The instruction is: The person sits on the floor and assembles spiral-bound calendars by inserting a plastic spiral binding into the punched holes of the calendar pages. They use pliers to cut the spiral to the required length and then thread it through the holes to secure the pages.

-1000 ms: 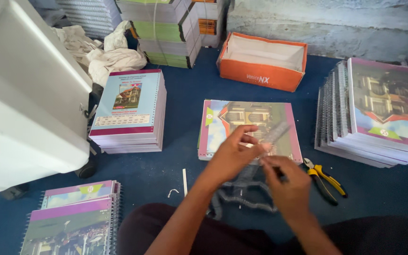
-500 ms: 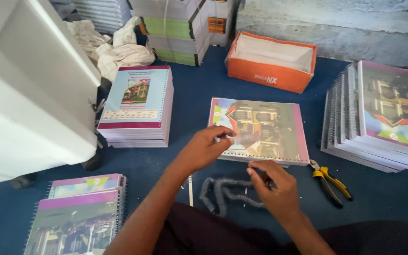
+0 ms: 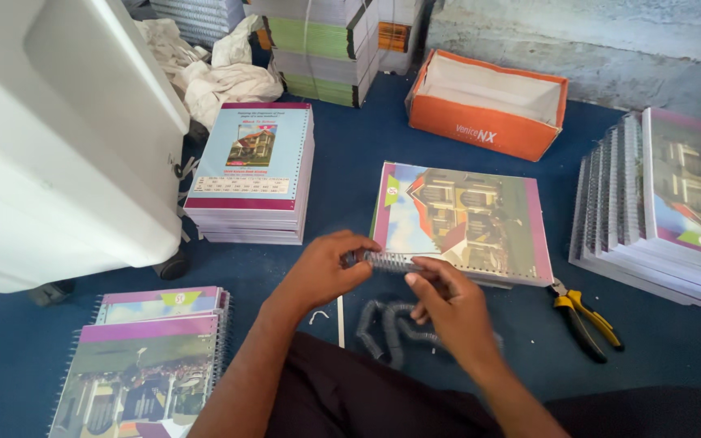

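A blue carpeted floor (image 3: 367, 174) runs under everything here, with a rough grey wall (image 3: 594, 40) at the far edge. Between my two hands I hold a short length of silvery spiral binding wire (image 3: 391, 261), ribbed and shiny, level with the near-left corner of the unbound notebook (image 3: 468, 219) that lies flat just beyond it. My left hand (image 3: 322, 272) has thumb and fingers pinched shut on the left end of the coil; my right hand (image 3: 448, 308) has its fingertips closed on the right end. Whether the wire is already threaded into the notebook's punched edge I cannot tell, since my fingers cover that spot.

Just below my hands lies a loose bundle of grey coils (image 3: 391, 328), partly hidden by my right wrist. A thin white strip (image 3: 340, 320) lies beside it. Yellow-handled pliers (image 3: 586, 320) rest on the carpet to the right, near a leaning row of bound notebooks (image 3: 667, 211) cut off by the frame edge. To the left stands a neat stack of unbound books with a pale blue cover (image 3: 253, 174), and near my left knee two spiral notebooks (image 3: 148, 357). Farther back sit an open orange cardboard box (image 3: 484, 105), crumpled white cloth (image 3: 221, 77) and a tied bundle of green-edged paper (image 3: 322, 49). A large white moulded plastic body (image 3: 50, 146) fills the left side; what it is I cannot make out
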